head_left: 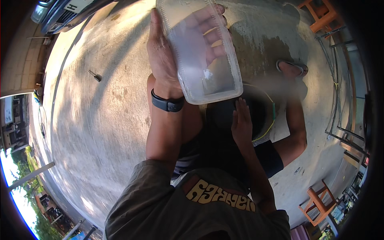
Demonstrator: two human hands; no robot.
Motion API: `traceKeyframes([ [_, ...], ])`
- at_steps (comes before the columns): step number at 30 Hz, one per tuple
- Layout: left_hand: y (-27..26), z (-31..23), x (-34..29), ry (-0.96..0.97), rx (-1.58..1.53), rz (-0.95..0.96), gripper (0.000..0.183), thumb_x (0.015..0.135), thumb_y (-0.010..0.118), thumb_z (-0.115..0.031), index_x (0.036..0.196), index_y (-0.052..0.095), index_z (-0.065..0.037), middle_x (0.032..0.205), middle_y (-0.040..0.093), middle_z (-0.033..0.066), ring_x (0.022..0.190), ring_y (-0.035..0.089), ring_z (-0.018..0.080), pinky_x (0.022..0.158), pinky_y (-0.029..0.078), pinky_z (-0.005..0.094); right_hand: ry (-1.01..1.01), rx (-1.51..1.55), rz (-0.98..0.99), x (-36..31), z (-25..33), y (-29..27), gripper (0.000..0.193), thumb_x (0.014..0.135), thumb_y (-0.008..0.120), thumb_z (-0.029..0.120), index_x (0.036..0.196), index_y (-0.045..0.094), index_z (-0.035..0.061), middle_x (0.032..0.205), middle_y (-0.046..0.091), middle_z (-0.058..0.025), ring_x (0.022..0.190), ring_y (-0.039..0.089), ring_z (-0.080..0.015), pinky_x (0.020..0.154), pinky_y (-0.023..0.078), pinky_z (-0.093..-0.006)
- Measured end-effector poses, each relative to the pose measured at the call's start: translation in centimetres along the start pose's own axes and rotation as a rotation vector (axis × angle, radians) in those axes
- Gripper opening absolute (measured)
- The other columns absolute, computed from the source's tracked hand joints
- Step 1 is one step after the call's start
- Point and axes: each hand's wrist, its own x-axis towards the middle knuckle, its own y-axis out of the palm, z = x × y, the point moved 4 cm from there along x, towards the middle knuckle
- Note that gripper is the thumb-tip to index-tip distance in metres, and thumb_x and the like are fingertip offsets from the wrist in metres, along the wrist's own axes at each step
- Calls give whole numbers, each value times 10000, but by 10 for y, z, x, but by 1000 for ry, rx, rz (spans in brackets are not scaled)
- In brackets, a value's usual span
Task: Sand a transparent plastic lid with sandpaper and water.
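Observation:
A clear rectangular plastic container (pixel 210 82) is raised in front of me. My left hand (pixel 164 60) grips it from behind, its thumb at the left edge and its fingers showing through the plastic. A dark band (pixel 167 103) sits on that wrist. Just below the container's lower right corner is my right hand (pixel 242 127), holding nothing, with fingers stretched out. It is over a black bucket (pixel 259 116) between my legs, which has a thin yellow handle (pixel 273 120). The container and my right hand partly hide the bucket, so I cannot see what is in it.
Concrete floor (pixel 100 132) spreads around me, with a dark wet patch (pixel 266 48) beyond the bucket. A small dark object (pixel 95 76) lies to the left. The front of a car (pixel 66 16) stands far left. Orange stools (pixel 320 16) and a metal frame (pixel 334 80) line the right side.

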Motion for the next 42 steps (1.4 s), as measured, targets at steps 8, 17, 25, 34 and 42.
traceKeyframes([
  [8,8,12,3,-269,-423,179,973,949,366,-752,1470,394,69,1299,597,270,1113,655,375,931,569,512,1,-379,175,-70,-124,63,310,1037,450,163,1200,642,-17,1289,613,-238,1216,585,-390,1031,493,-466],
  [17,-2,14,-1,-298,-150,233,1118,875,380,-852,1483,363,85,1362,532,247,1171,601,382,905,550,525,280,-347,544,-84,-144,84,336,966,592,258,1256,641,95,1215,663,-191,993,692,-392,821,583,-503],
  [25,-3,5,-11,-217,-207,221,1062,910,357,-811,1478,375,86,1352,547,259,1154,617,368,904,557,498,293,-342,834,-83,-144,96,403,986,568,351,1189,659,16,1193,660,-256,1105,634,-424,919,529,-519],
  [34,1,4,-11,-169,-289,235,1000,949,330,-764,1471,389,87,1340,563,271,1135,635,352,902,564,466,-56,-260,306,-91,-139,81,217,926,578,212,1008,704,55,942,695,-191,885,681,-398,789,548,-514],
  [42,4,-2,-17,-128,-340,231,947,984,306,-722,1466,401,88,1329,578,283,1118,650,338,901,570,439,-76,-243,301,-91,-139,81,220,926,578,210,1019,701,53,947,695,-193,888,679,-402,795,547,-513],
])
